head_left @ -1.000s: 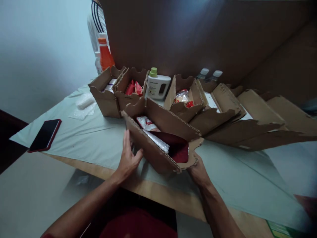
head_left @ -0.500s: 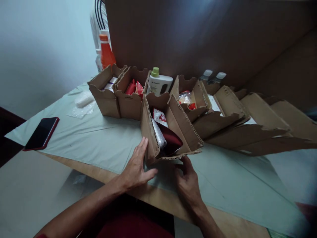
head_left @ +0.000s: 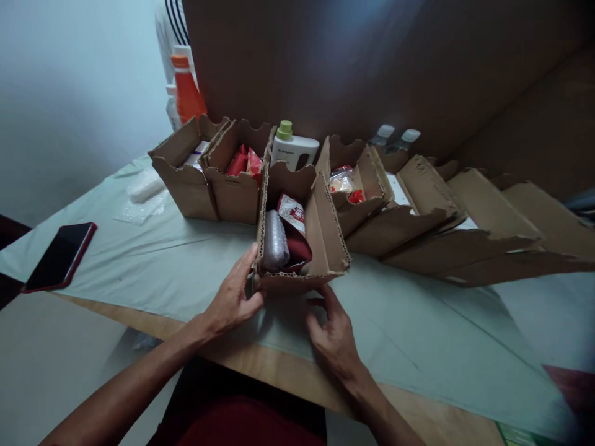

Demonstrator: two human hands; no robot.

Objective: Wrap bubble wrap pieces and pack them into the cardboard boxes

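An open cardboard box (head_left: 325,241) stands on the pale cloth in front of me. Inside it lie a bubble-wrapped roll (head_left: 275,246), a dark red item (head_left: 297,249) and a red-and-white packet (head_left: 292,212). My left hand (head_left: 231,300) presses against the box's near left corner, fingers on the side wall. My right hand (head_left: 332,331) holds the lower front edge of the box from below, fingers curled.
Two more filled boxes (head_left: 186,179) (head_left: 235,186) stand behind on the left, a white bottle with a green cap (head_left: 292,148) between them and another box (head_left: 356,186). Flattened cardboard (head_left: 465,248) spreads right. A phone (head_left: 58,257) lies far left; an orange bottle (head_left: 186,96) stands behind.
The box has turned from slanted to square-on and moved back into line with the others. Both hands followed it, and my right hand came out from beneath onto the front edge.
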